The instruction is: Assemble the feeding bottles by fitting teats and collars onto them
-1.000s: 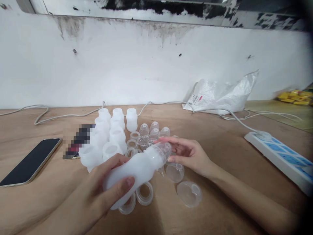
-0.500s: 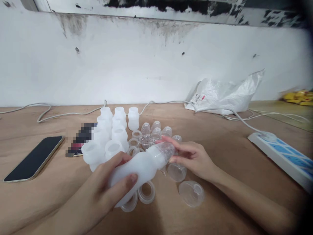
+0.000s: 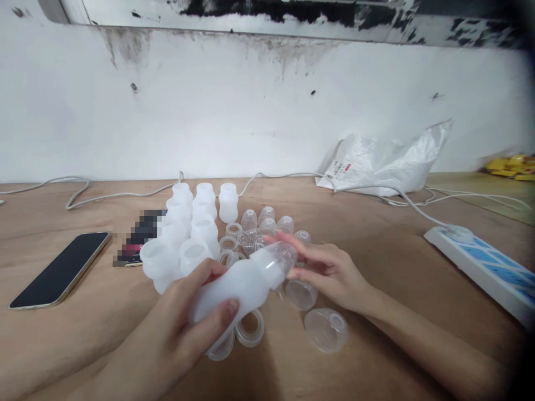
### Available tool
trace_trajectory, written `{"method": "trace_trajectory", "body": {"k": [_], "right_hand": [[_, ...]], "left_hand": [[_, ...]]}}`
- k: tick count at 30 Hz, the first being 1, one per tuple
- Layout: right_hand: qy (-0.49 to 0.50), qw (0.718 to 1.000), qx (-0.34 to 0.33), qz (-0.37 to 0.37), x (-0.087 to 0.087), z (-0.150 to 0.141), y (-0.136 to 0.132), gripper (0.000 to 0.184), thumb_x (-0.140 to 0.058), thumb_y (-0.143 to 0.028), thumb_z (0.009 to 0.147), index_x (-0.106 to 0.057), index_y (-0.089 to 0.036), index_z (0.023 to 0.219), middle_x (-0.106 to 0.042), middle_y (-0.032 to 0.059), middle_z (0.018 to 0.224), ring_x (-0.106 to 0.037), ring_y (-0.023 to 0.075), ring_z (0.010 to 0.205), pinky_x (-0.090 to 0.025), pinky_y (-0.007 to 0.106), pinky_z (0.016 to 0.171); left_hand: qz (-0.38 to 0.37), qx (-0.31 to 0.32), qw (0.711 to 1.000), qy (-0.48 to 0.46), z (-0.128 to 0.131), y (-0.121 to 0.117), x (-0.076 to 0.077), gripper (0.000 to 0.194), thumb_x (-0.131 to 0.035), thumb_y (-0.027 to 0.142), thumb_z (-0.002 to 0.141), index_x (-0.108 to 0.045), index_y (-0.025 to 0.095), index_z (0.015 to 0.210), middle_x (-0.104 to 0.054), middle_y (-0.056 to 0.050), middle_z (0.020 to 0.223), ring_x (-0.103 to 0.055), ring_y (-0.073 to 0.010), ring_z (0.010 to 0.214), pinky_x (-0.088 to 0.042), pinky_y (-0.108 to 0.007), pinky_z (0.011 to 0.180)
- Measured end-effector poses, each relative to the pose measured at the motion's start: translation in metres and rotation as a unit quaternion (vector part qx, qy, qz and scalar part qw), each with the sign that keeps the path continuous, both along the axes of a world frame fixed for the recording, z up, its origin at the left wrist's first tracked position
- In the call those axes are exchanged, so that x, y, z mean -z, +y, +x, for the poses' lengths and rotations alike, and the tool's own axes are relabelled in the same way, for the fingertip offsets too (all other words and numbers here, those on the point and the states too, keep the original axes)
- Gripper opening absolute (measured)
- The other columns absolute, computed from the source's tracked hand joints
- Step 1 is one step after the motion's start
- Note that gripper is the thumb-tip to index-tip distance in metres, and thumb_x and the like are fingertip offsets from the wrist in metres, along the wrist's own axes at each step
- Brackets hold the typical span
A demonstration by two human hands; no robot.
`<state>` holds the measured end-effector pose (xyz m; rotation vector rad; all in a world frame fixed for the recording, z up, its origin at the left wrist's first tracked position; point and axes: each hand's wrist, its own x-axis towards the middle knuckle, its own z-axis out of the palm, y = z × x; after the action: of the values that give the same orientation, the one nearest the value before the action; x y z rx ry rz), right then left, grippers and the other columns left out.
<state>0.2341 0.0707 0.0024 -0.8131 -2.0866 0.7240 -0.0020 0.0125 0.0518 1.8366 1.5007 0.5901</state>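
My left hand (image 3: pixel 184 317) is wrapped round the body of a milky white baby bottle (image 3: pixel 234 289), tilted so its top points up and to the right. A clear dome cap (image 3: pixel 284 257) sits over the top end of that bottle. The thumb and fingers of my right hand (image 3: pixel 330 273) pinch this cap from the right side. Beyond the bottle stand several clear dome caps (image 3: pixel 285 224) and a few translucent rings (image 3: pixel 228 243). Two more clear caps lie nearer me, one of them tipped over (image 3: pixel 326 331). Another ring (image 3: pixel 251 328) lies just below the bottle.
Several open white bottles (image 3: pixel 204 231) stand in rows left of the caps. A phone (image 3: pixel 61 270) lies at the left, beside a partly pixelated dark item (image 3: pixel 144 239). A white plastic bag (image 3: pixel 380 164), cables and a power strip (image 3: pixel 485 264) are to the right.
The bottle has shifted very slightly to the right in my left hand's hold. My right hand stays at the clear cap with nearly the same grip.
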Motion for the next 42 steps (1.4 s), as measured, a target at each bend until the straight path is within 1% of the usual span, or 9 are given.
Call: {"method": "trace_trajectory", "body": {"k": [8, 14, 18, 21, 24, 27, 31, 35, 42], "right_hand": [[0.003, 1.000, -0.018, 0.019, -0.002, 0.000, 0.000, 0.052, -0.060, -0.020, 0.078, -0.046, -0.034, 0.126, -0.059, 0.0010, 0.120, -0.061, 0.0172, 0.100, -0.046, 0.031, 0.090], [0.008, 1.000, -0.011, 0.015, 0.000, -0.002, 0.000, 0.044, -0.061, -0.021, 0.077, -0.054, -0.031, 0.120, -0.061, 0.0009, 0.117, -0.061, 0.0178, 0.099, -0.047, 0.030, 0.088], [-0.005, 1.000, -0.018, 0.014, -0.006, 0.000, 0.002, 0.048, -0.060, -0.021, 0.077, -0.051, -0.032, 0.123, -0.060, 0.0020, 0.119, -0.060, 0.0188, 0.101, -0.045, 0.034, 0.091], [0.023, 0.999, -0.028, -0.030, -0.013, 0.001, 0.002, 0.047, -0.064, -0.020, 0.074, -0.054, -0.033, 0.118, -0.062, 0.0015, 0.115, -0.059, 0.0187, 0.103, -0.045, 0.034, 0.091], [0.111, 0.986, -0.053, -0.113, -0.015, -0.001, -0.001, 0.039, -0.069, -0.023, 0.070, -0.060, -0.030, 0.107, -0.066, 0.0017, 0.105, -0.063, 0.0165, 0.091, -0.052, 0.028, 0.077], [0.184, 0.962, -0.082, -0.183, -0.012, -0.007, -0.004, 0.039, -0.072, -0.030, 0.066, -0.060, -0.030, 0.104, -0.066, 0.0010, 0.100, -0.063, 0.0147, 0.084, -0.052, 0.023, 0.069], [0.212, 0.939, -0.100, -0.251, -0.011, -0.013, -0.009, 0.041, -0.072, -0.040, 0.063, -0.062, -0.026, 0.101, -0.064, 0.0016, 0.096, -0.062, 0.0148, 0.081, -0.050, 0.022, 0.067], [0.215, 0.934, -0.099, -0.267, -0.014, -0.017, -0.013, 0.039, -0.072, -0.039, 0.064, -0.062, -0.027, 0.100, -0.064, 0.0009, 0.093, -0.061, 0.0137, 0.081, -0.049, 0.021, 0.068], [0.210, 0.945, -0.059, -0.243, -0.014, -0.023, -0.019, 0.038, -0.070, -0.042, 0.065, -0.061, -0.024, 0.097, -0.063, 0.0027, 0.091, -0.060, 0.0156, 0.080, -0.051, 0.024, 0.067]], "left_hand": [[0.007, 0.035, 0.998, -0.050, 0.002, 0.001, 0.006, 0.025, -0.042, 0.046, 0.081, -0.052, 0.023, 0.084, -0.056, 0.002, 0.065, -0.048, -0.0118, 0.055, -0.039, -0.019, 0.050], [-0.001, 0.023, 0.998, -0.064, 0.004, 0.001, 0.009, 0.028, -0.041, 0.049, 0.080, -0.051, 0.023, 0.084, -0.056, 0.003, 0.064, -0.049, -0.0122, 0.054, -0.039, -0.020, 0.047], [0.004, 0.007, 0.999, -0.040, 0.004, 0.000, 0.015, 0.028, -0.042, 0.050, 0.080, -0.051, 0.024, 0.086, -0.059, 0.002, 0.069, -0.052, -0.0143, 0.062, -0.043, -0.022, 0.055], [-0.006, -0.009, 0.999, -0.039, 0.005, -0.003, 0.020, 0.031, -0.042, 0.053, 0.079, -0.052, 0.027, 0.093, -0.063, 0.001, 0.083, -0.056, -0.0172, 0.076, -0.045, -0.024, 0.065], [-0.032, -0.032, 0.998, -0.054, 0.006, -0.008, 0.020, 0.038, -0.042, 0.058, 0.076, -0.054, 0.028, 0.095, -0.065, 0.002, 0.095, -0.057, -0.0193, 0.086, -0.047, -0.024, 0.071], [-0.057, -0.016, 0.995, -0.078, 0.007, -0.010, 0.017, 0.042, -0.040, 0.062, 0.074, -0.055, 0.029, 0.095, -0.066, 0.002, 0.094, -0.058, -0.0191, 0.082, -0.049, -0.024, 0.069], [-0.086, 0.013, 0.990, -0.110, 0.007, -0.011, 0.014, 0.046, -0.040, 0.064, 0.072, -0.057, 0.029, 0.095, -0.067, 0.000, 0.093, -0.059, -0.0187, 0.079, -0.051, -0.025, 0.070], [-0.104, 0.002, 0.987, -0.125, 0.009, -0.012, 0.014, 0.046, -0.041, 0.064, 0.072, -0.057, 0.030, 0.098, -0.066, 0.001, 0.087, -0.059, -0.0181, 0.075, -0.051, -0.025, 0.067], [-0.056, 0.020, 0.988, -0.142, 0.006, -0.010, 0.018, 0.037, -0.045, 0.057, 0.074, -0.058, 0.029, 0.095, -0.064, 0.002, 0.076, -0.057, -0.0162, 0.067, -0.049, -0.023, 0.060]]}}
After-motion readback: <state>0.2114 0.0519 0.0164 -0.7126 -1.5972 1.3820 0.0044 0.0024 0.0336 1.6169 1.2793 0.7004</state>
